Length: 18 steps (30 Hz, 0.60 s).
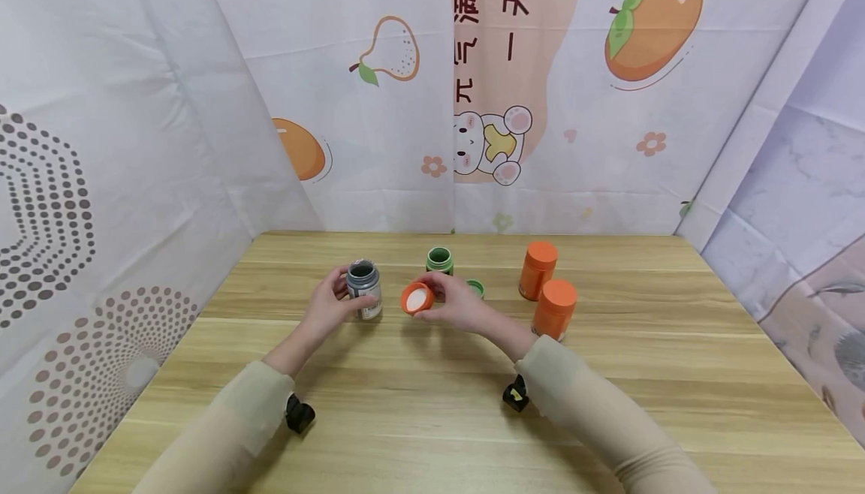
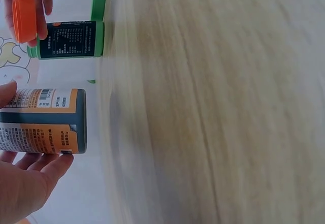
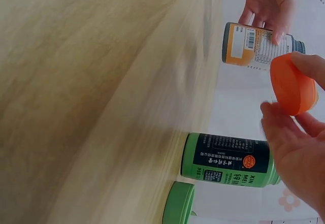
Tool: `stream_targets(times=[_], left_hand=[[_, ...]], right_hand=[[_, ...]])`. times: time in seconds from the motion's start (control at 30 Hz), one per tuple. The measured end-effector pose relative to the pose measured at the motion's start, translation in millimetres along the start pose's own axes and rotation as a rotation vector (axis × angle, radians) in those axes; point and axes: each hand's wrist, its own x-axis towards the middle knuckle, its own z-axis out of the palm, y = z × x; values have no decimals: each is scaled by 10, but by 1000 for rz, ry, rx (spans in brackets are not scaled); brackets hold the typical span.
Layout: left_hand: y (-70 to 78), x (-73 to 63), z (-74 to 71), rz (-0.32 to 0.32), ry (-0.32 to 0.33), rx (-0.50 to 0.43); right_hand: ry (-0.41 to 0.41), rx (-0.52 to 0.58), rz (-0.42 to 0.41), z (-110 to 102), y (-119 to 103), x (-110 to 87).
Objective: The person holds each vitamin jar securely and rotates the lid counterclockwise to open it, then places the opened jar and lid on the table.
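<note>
My left hand (image 1: pixel 330 304) grips a dark grey bottle (image 1: pixel 363 281), thumb on one side and fingers on the other. The bottle is upright and uncapped, with an orange and white label; its base is close over the table. An orange cap (image 1: pixel 417 298) is pinched between the thumb and fingers of my right hand (image 1: pixel 458 303), tilted so its white inside faces the head camera. Just behind that hand stands an open green bottle (image 3: pixel 228 159) with a dark label. Its neighbour on the table is a green cap (image 3: pixel 177 203).
Two orange bottles with orange lids, a farther one (image 1: pixel 538 269) and a nearer one (image 1: pixel 556 309), stand to the right of my right hand. The wooden table (image 1: pixel 405 419) ends at a printed curtain (image 1: pixel 378 156) at the back.
</note>
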Motion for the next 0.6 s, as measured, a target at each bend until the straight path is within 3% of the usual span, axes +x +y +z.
stream_targets(times=[0.17,0.6], left_hand=[[-2,16,11,-8,8,11],[-20,57,-27,-49,-31,-12]], right_hand=[[13,-98,-31,33,23,28],[-37,-148,77,193,82,131]])
